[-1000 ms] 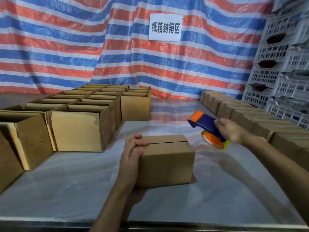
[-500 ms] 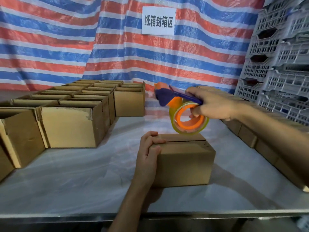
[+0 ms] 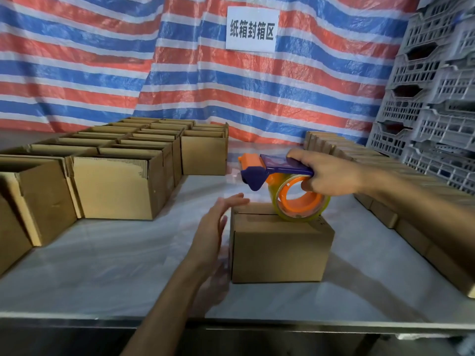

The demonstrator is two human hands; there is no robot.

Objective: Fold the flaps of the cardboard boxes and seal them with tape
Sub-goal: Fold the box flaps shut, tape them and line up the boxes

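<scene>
From my head camera: a small closed box [image 3: 280, 250] sits on a pale table [image 3: 115, 268], a little right of centre, its top flaps folded flat and meeting along a seam. What is inside it is hidden. My right hand [image 3: 334, 176] comes in from the right, its fingers curled round the handle of a purple and orange dispenser [image 3: 272, 167]. The roll [image 3: 299, 202] of clear tape on it rests on the right part of the box's top, on the seam. My left hand [image 3: 209, 228] is blurred, held on edge just beside the box's left side with its fingers straight and close together, holding nothing. The fingertips reach the top left corner; I cannot tell whether they touch it. To the left, open boxes [image 3: 115, 191] stand packed in rows with flaps up, running to the back; I cannot make out their contents. Along the right edge runs a row of closed boxes [image 3: 380, 214]. Behind hangs a red, white and blue striped tarp [image 3: 102, 68] with a white sign [image 3: 252, 28] of Chinese characters. Grey crates [image 3: 437, 98] are stacked at far right.
</scene>
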